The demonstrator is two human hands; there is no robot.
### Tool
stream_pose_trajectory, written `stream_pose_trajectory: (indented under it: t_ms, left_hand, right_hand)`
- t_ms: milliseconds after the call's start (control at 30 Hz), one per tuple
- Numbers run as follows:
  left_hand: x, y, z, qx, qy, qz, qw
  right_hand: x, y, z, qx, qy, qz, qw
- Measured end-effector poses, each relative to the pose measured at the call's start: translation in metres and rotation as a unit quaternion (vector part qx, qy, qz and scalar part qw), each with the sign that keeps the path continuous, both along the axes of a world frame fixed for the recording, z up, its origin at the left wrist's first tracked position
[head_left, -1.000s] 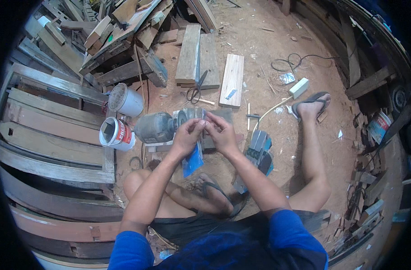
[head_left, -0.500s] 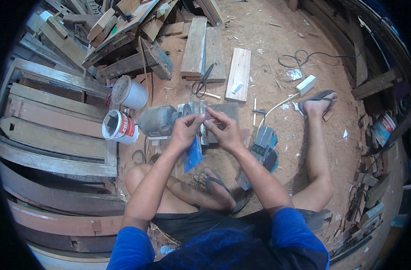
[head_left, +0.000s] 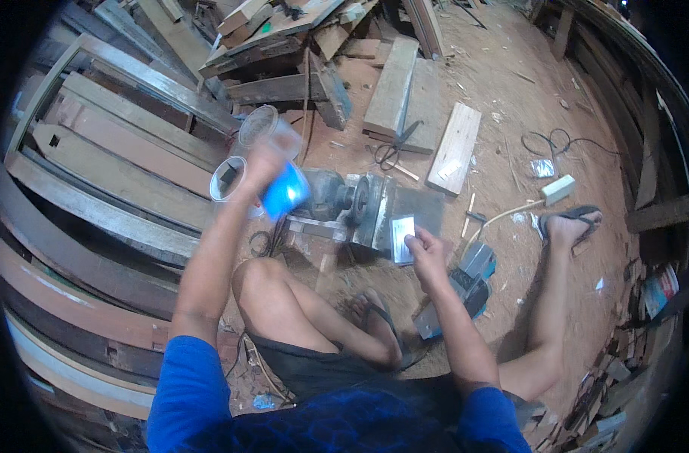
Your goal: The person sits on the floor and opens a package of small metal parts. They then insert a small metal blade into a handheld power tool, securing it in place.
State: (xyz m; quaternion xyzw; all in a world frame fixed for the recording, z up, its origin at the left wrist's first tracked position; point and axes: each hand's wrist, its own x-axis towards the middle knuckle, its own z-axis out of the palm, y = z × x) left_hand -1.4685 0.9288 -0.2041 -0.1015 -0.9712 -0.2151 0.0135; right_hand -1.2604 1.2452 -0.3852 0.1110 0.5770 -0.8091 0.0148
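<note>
Left hand (head_left: 266,160) and right hand (head_left: 430,252) are no longer meeting near the grinder (head_left: 331,194): the left is swinging out by the white bucket (head_left: 221,193), carrying the blue sheet (head_left: 286,193), while the right is keeping the pale card (head_left: 402,235) near the grinder. From my remote post I'm judging that parting sheet and card is done; what is left isn't showing. The sheet is hanging just below and right of the left fingers, apparently closing on it, though blur is hiding their exact spacing. The card is extending leftward from the right thumb and fingers, which are pinching its edge.
</note>
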Motion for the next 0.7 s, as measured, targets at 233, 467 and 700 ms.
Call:
stream_pose_trajectory:
  t_ms: [233,467,700]
  left_hand:
    - [0.009,0.012,0.051,0.218,0.257,0.030,0.941]
    - [0.168,0.159,-0.070,0.500,-0.192,-0.025,0.844]
    - [0.210,0.197,-0.087,0.619,-0.211,-0.026,0.756]
  right_hand:
    - [0.004,-0.003,0.023,0.000,0.062,-0.039,0.997]
    - [0.036,0.000,0.077,0.169,0.161,-0.090,0.968]
    - [0.061,0.009,0.074,0.297,0.248,-0.132,0.913]
